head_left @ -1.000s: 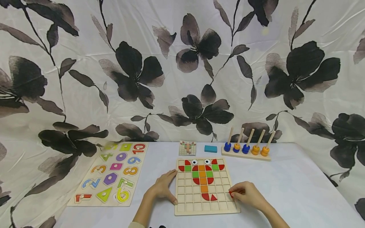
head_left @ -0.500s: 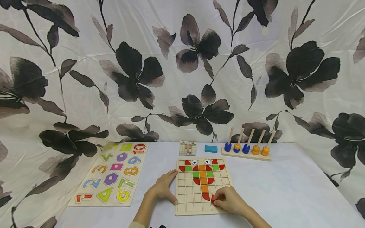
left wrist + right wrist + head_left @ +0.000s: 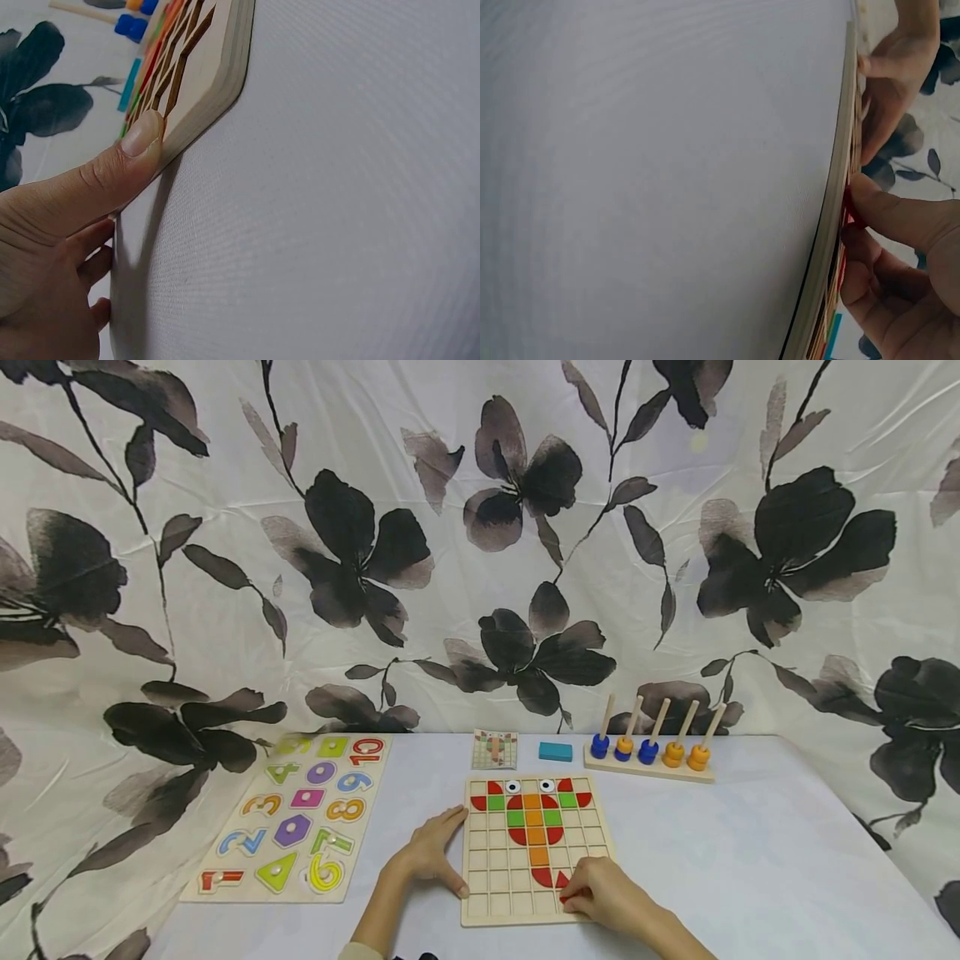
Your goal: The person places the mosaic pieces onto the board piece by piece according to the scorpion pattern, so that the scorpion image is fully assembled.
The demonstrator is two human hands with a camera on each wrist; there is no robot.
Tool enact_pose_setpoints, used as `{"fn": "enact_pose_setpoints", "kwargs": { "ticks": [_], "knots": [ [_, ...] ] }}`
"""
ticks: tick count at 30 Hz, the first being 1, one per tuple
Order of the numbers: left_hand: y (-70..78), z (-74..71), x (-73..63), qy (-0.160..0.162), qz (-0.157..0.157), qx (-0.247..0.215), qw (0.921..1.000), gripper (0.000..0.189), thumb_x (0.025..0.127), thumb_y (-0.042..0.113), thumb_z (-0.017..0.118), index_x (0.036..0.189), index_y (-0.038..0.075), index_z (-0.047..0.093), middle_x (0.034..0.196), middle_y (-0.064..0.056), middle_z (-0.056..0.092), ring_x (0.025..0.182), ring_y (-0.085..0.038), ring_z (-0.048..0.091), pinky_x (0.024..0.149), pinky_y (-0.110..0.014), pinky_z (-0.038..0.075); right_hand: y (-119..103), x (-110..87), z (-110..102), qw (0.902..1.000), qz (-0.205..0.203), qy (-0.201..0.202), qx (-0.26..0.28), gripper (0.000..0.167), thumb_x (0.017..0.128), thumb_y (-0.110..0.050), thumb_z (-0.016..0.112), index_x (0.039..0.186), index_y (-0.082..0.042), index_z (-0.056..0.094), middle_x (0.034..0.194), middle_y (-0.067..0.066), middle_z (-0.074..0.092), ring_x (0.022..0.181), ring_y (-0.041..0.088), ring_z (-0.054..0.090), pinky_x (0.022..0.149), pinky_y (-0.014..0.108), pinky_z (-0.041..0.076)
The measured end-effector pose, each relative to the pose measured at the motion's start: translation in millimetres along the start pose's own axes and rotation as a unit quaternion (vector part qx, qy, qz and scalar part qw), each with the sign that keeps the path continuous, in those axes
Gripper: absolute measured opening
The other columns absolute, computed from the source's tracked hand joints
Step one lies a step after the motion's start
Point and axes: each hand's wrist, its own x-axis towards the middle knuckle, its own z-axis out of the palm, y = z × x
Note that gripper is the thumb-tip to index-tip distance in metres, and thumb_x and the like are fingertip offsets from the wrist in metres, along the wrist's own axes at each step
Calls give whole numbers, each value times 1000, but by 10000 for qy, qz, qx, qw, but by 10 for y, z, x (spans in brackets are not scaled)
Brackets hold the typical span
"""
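Note:
A square wooden grid board [image 3: 495,906] lies on the table, with red, green and orange tiles and two eye tiles laid in its cells. My left hand [image 3: 432,850] rests along its left edge, fingers and thumb spread; in the left wrist view the thumb [image 3: 112,172] presses on the rim. My right hand [image 3: 607,893] is over the lower right of the board, pinching a small red tile [image 3: 566,897] between thumb and fingers. That red tile [image 3: 853,206], mostly hidden by the fingertips, is just below a red triangle tile [image 3: 562,879] in the grid.
A number and shape puzzle board [image 3: 262,860] lies at the left. Behind the grid board are a pattern card [image 3: 495,750], a blue block [image 3: 556,752] and a peg rack [image 3: 648,766] with blue and orange beads. A floral cloth [image 3: 480,552] hangs behind the table.
My right hand has moved left from the board's right edge with the red tile, then slightly down, to just below the red triangle. The left hand has stayed in place.

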Motion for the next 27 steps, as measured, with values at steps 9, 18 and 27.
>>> {"fn": "enact_pose_setpoints", "kwargs": {
  "ticks": [9,18,27],
  "knots": [
    [-7,3,-2,-24,40,10,10000,115,48,30,92,142,-3,35,149,-21,31,134,-47,27,104,-67,20,24,-57,-34,9989,-139,-391,-217,19,81,-7,71,98,-2,74,83,-12,52,70,-4,42,60,14,43],
    [-18,8,-8,-12,17,-12,10000,115,47,29,92,142,-2,35,149,-21,30,135,-46,26,104,-66,20,21,-4,-4,9985,-198,-396,-332,16,81,-7,71,96,-4,75,84,-12,54,74,-3,47,66,17,48],
    [-22,7,-2,-21,30,7,10000,116,48,30,92,143,-2,34,149,-21,30,134,-47,26,104,-67,20,47,27,10,9984,-266,-211,-461,13,79,-5,72,92,-3,75,83,-11,56,74,-3,49,66,17,49]
  ]
}}
